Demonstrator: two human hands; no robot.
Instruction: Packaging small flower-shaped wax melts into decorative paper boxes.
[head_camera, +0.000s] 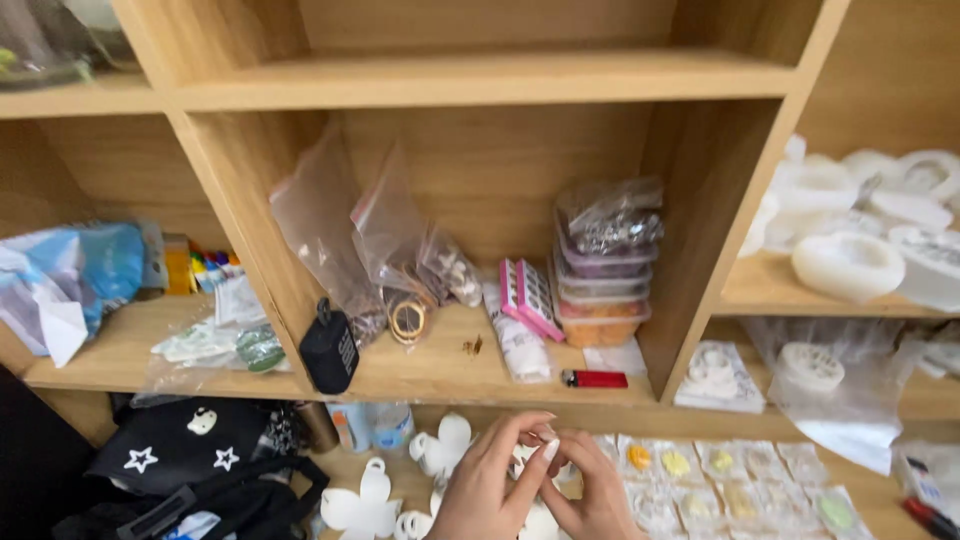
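My left hand and my right hand meet at the bottom middle of the head view, fingertips pinched together on a small white piece between them. They hover over white flower-shaped cutouts lying on the lower shelf. To the right of my hands lie several small clear packets with yellow, orange and green bits. What exactly the fingers pinch is partly hidden.
The wooden shelf unit holds clear zip bags, a stack of plastic tubs, a pink case, a red lighter, a small black pouch, white moulds, a black star-print bag and a blue-and-white bag.
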